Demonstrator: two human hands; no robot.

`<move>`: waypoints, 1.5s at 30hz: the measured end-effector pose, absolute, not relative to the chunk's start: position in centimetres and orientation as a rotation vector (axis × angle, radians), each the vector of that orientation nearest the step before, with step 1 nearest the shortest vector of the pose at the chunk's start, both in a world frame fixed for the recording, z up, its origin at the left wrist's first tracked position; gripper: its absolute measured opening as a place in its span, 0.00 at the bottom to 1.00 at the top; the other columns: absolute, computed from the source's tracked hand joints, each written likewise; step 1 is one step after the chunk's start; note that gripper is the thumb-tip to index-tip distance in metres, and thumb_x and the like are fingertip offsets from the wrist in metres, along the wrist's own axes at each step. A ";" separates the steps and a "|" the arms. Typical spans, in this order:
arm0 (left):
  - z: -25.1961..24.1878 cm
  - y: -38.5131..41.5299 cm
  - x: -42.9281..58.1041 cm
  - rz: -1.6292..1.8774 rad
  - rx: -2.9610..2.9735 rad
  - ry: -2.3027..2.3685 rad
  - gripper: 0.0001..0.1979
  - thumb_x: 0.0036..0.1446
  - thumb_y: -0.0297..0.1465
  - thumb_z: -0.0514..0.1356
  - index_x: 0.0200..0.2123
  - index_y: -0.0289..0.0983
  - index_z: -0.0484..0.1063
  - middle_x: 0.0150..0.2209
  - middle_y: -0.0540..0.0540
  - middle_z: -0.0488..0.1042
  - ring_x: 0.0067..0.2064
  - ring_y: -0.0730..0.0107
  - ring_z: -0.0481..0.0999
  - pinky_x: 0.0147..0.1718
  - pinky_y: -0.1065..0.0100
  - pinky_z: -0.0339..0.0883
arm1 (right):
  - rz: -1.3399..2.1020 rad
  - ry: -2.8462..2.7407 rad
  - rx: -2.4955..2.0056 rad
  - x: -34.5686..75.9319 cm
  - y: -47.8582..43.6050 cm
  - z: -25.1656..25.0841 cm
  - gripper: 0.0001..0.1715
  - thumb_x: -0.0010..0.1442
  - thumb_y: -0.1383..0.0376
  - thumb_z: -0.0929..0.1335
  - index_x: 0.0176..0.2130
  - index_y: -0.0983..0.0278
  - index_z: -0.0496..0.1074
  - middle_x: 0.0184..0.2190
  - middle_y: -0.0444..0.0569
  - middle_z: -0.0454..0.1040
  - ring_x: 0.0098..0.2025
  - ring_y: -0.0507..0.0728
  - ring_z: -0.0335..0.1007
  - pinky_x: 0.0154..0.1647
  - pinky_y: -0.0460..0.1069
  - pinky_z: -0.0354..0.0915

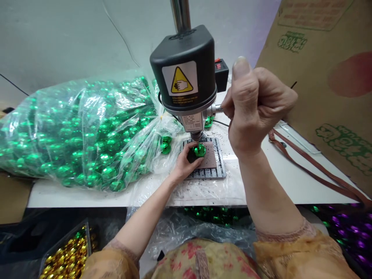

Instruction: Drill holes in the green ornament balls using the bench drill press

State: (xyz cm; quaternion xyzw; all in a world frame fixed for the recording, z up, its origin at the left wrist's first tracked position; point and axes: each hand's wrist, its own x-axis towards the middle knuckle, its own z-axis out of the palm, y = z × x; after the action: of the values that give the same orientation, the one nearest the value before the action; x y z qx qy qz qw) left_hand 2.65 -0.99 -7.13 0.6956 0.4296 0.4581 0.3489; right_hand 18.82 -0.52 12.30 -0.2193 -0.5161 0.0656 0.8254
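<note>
A black bench drill press with a yellow warning label stands over a slotted metal base plate. My left hand pinches a shiny green faceted ball between thumb and fingers, on a brownish pad under the drill chuck. The drill tip seems to meet the top of the ball; whether it is inside cannot be told. My right hand is closed round the press's feed handle at the right side, its thumb pointing up.
A clear plastic bag of green balls fills the left of the table. Loose green balls lie beside the press. A cardboard box and brown strap are at right. Below are gold balls and purple balls.
</note>
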 end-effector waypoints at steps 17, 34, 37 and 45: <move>-7.1 -1.4 3.6 1.227 1.532 1.067 0.28 0.51 0.40 0.73 0.52 0.39 0.69 0.50 0.41 0.77 0.51 0.59 0.78 0.55 0.54 0.72 | 0.030 -1.076 -0.467 18.5 -0.4 9.6 0.29 0.67 0.59 0.64 0.17 0.61 0.53 0.13 0.39 0.50 0.16 0.46 0.48 0.21 0.50 0.47; -7.1 -1.5 3.6 1.260 1.568 1.053 0.27 0.52 0.39 0.72 0.53 0.39 0.69 0.48 0.43 0.77 0.51 0.60 0.78 0.54 0.57 0.71 | -0.061 -1.052 -0.180 18.7 0.6 7.4 0.30 0.61 0.69 0.66 0.15 0.64 0.48 0.11 0.36 0.50 0.13 0.44 0.47 0.15 0.47 0.44; -7.0 -1.5 3.6 1.268 1.573 1.061 0.27 0.52 0.40 0.72 0.52 0.39 0.70 0.48 0.43 0.77 0.51 0.60 0.78 0.53 0.57 0.71 | -0.097 -1.057 -0.192 18.7 0.6 7.1 0.29 0.60 0.69 0.66 0.15 0.64 0.48 0.11 0.36 0.50 0.13 0.44 0.47 0.14 0.47 0.45; -6.9 -1.6 3.6 1.254 1.553 1.071 0.28 0.51 0.40 0.73 0.53 0.38 0.70 0.49 0.42 0.77 0.51 0.60 0.78 0.54 0.57 0.70 | -0.157 -1.068 -0.176 19.0 1.2 6.1 0.28 0.60 0.69 0.66 0.16 0.63 0.48 0.10 0.36 0.49 0.12 0.45 0.48 0.13 0.46 0.47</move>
State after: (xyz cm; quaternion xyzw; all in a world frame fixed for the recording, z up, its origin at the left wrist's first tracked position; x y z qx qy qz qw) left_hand 3.58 -1.59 -6.94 0.6210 0.4280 0.5011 0.4244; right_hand 18.95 1.17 6.14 -0.0837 -0.5079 -0.0745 0.8541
